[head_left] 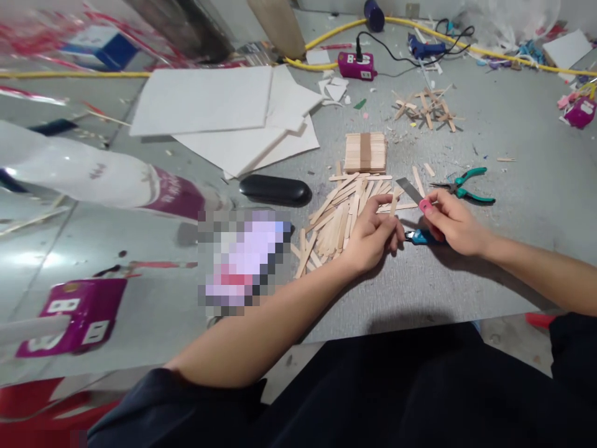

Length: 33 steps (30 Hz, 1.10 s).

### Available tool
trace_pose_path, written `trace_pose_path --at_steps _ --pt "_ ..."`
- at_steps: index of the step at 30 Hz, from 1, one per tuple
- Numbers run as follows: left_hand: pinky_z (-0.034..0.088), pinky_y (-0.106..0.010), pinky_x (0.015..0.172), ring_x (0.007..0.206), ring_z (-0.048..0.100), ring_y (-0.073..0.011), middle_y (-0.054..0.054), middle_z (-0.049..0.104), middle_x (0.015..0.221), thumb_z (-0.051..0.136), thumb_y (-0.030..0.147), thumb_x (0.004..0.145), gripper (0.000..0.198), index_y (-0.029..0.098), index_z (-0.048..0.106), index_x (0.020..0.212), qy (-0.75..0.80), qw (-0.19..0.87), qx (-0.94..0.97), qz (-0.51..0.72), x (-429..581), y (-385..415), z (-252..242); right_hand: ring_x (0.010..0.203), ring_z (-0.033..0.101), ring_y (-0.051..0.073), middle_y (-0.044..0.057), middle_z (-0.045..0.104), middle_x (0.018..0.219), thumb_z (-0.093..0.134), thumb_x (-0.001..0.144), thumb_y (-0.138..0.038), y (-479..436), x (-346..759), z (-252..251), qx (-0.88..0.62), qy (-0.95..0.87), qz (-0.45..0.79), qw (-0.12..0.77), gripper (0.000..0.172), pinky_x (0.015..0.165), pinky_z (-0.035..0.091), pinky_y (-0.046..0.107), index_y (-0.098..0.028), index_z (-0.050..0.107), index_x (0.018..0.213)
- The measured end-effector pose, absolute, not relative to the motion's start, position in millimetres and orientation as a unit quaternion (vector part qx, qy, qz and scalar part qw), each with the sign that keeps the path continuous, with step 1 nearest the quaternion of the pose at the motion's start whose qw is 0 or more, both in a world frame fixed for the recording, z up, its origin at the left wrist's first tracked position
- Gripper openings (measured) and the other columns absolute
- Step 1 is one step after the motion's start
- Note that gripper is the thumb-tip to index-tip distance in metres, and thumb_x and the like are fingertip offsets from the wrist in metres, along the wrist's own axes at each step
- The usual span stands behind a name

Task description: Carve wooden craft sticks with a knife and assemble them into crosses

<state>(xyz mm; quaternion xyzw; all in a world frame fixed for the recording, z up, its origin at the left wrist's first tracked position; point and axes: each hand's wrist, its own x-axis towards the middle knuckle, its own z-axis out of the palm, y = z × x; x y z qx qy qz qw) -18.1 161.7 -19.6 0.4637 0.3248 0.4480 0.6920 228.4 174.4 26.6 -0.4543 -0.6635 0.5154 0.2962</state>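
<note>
My left hand (373, 235) pinches a short wooden craft stick (394, 201) between thumb and fingers. In my right hand (453, 224) is a pink-handled tool with a flat grey blade (410, 191), which points up and left towards that stick, apart from it. Whether the blade is a knife or a file I cannot tell. A blue-handled tool (420, 237) lies on the table below my right hand, partly covered by it. Loose craft sticks (333, 218) form a pile left of and behind my left hand. Behind them lies a banded bundle of craft sticks (366, 152).
Green-handled pliers (471, 185) lie behind my right hand. To the left are a black case (275, 190), a blurred-out phone (249, 261), white boards (205, 99) and a bottle (140, 180). Farther back are joined sticks (426, 109), a purple power socket (357, 65) and a blue glue gun (426, 46).
</note>
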Motion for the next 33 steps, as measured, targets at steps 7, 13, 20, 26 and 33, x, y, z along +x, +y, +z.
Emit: trace_pose_path --at_steps 7,13,20,26,33 --pt "0.05 -0.02 0.049 0.049 0.064 -0.0091 0.007 0.08 0.077 0.08 0.039 0.109 0.044 0.028 0.045 0.132 0.33 0.702 0.434 0.458 -15.4 159.4 -17.9 0.068 0.061 0.022 -0.001 0.064 0.076 0.057 0.115 -0.089 199.4 240.4 28.4 -0.502 -0.711 0.367 0.329 0.059 0.068 0.05 0.041 -0.031 0.055 0.103" --pt "0.052 -0.02 0.051 0.049 0.06 -0.009 0.007 0.077 0.074 0.076 0.032 0.11 0.036 0.026 0.051 0.136 0.379 0.677 0.437 0.455 -14.7 153.0 -10.5 0.058 0.051 0.018 -0.008 0.054 0.069 0.059 0.121 -0.077 186.3 247.4 23.2 -0.461 -0.75 0.401 0.253 0.047 0.06 0.036 0.038 -0.031 0.065 0.13" --pt "0.047 -0.02 0.046 0.049 0.063 -0.0085 -0.001 0.084 0.087 0.074 0.027 0.109 0.015 0.02 0.07 0.121 0.473 0.606 0.48 0.423 -21.4 149.0 -4.4 0.068 0.056 0.02 -0.001 0.062 0.077 0.061 0.118 -0.082 191.7 251.9 39.9 -0.464 -0.755 0.406 0.225 0.056 0.065 0.045 0.039 -0.029 0.062 0.098" --pt "0.05 -0.02 0.047 0.053 0.068 -0.0098 -0.004 0.084 0.094 0.073 0.023 0.104 0.016 0.018 0.074 0.119 0.475 0.615 0.485 0.401 -24.3 153.4 1.9 0.068 0.053 0.019 -0.001 0.058 0.079 0.066 0.12 -0.072 180.0 249.8 54.2 -0.461 -0.729 0.445 0.24 0.048 0.064 0.045 0.039 -0.029 0.062 0.097" --pt "0.047 -0.021 0.046 0.047 0.061 -0.0102 0.001 0.08 0.079 0.078 0.033 0.108 0.027 0.019 0.07 0.13 0.447 0.63 0.464 0.434 -22.9 151.4 -3.9 0.085 0.079 0.025 0.006 0.083 0.104 0.061 0.125 -0.06 125.0 240.7 45.2 -0.446 -0.657 0.542 0.275 0.031 0.074 0.066 0.045 -0.032 0.066 0.114"
